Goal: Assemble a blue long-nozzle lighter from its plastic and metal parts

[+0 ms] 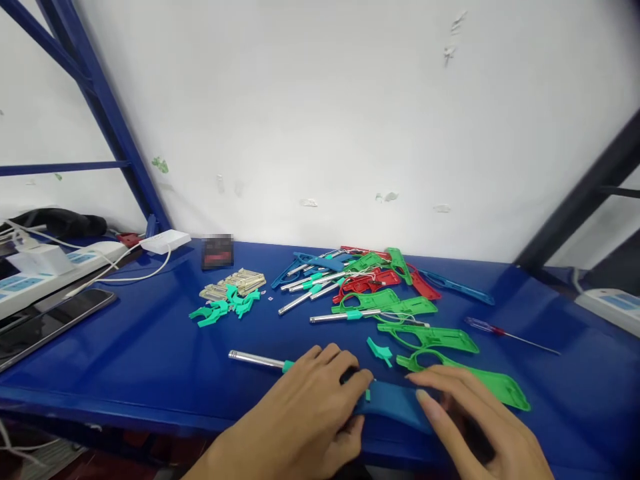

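Near the table's front edge I hold a blue long-nosed lighter (393, 401) in both hands. Its metal tube (256, 360) points to the left, with a turquoise collar beside my fingers. My left hand (320, 407) is closed around the trigger end, which it mostly hides. At the handle's other end, my right hand (475, 417) grips with thumb and fingers. Just beyond the hands lie a loose turquoise trigger (380, 351) and a green handle half (493, 385).
Green, red and blue handle halves (430, 337) and metal tubes (345, 316) lie heaped behind. Turquoise triggers (213, 312) and beige parts (235, 283) are left of them. A screwdriver (510, 335) lies right; a phone (55, 320) and power strip (95, 257) lie left.
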A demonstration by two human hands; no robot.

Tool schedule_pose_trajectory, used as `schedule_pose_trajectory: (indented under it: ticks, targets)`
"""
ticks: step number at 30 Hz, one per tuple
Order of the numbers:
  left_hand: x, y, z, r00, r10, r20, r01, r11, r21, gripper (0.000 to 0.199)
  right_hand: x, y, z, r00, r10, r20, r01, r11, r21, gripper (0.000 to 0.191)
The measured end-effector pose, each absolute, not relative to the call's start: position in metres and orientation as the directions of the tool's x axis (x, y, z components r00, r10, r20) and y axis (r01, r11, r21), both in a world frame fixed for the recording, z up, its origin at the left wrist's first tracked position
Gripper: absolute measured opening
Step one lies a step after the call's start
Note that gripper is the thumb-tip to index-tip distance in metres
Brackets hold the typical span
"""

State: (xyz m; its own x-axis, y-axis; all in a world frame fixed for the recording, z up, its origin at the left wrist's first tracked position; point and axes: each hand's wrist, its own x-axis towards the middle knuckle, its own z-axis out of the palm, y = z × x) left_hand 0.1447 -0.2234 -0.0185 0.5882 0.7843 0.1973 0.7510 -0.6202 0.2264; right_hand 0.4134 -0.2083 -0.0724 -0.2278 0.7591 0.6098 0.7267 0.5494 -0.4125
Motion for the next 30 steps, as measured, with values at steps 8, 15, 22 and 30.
schedule_pose_trajectory:
  ticks: [8,15,22,30]
  targets:
    - [0.143,-0.220,-0.004,0.528,0.846,0.070,0.800,-0.523,0.295,0.030,0.455,-0.140,-0.030,-0.173,0.849,0.500,0.820,0.405,-0.404,0.046]
    - [0.142,-0.218,0.000,0.510,0.859,0.040,0.817,-0.498,0.292,0.027,0.461,-0.085,-0.009,-0.432,0.879,0.202,0.791,0.476,-0.383,0.040]
    - [0.140,-0.219,0.002,0.485,0.874,0.010,0.833,-0.466,0.298,0.025,0.466,-0.075,-0.014,-0.443,0.893,0.083,0.790,0.432,-0.435,0.048]
    - [0.139,-0.218,0.000,0.497,0.868,0.004,0.839,-0.481,0.255,0.031,0.460,-0.081,-0.010,-0.472,0.880,0.055,0.776,0.444,-0.448,0.044]
